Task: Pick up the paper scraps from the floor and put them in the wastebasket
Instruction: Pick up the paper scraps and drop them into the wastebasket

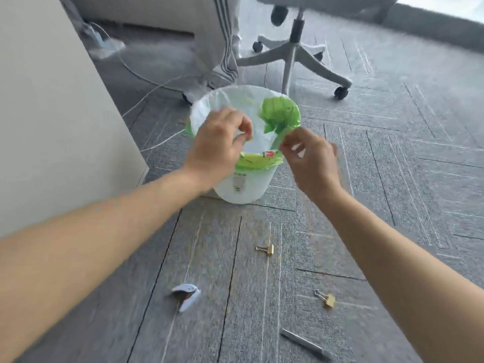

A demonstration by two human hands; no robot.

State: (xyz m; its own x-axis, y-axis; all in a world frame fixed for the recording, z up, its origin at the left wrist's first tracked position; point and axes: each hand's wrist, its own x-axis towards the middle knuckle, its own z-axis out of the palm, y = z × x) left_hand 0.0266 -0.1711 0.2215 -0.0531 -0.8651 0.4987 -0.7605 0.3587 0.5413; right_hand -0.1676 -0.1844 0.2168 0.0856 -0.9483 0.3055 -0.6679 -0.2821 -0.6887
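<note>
Green-lined wastebasket (245, 191) sits beneath both hands, so releases fall inside; left hand (217, 148) fingers curl in a pinch, contents too blurred to tell; right hand (311, 163) fingers pinch a green strip (284, 133); one paper scrap (186, 294) lies on the floor (392, 205).

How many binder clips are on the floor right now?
2. One binder clip lies before the wastebasket; the other clip, nearer and further right. The arms may hide more.
</note>
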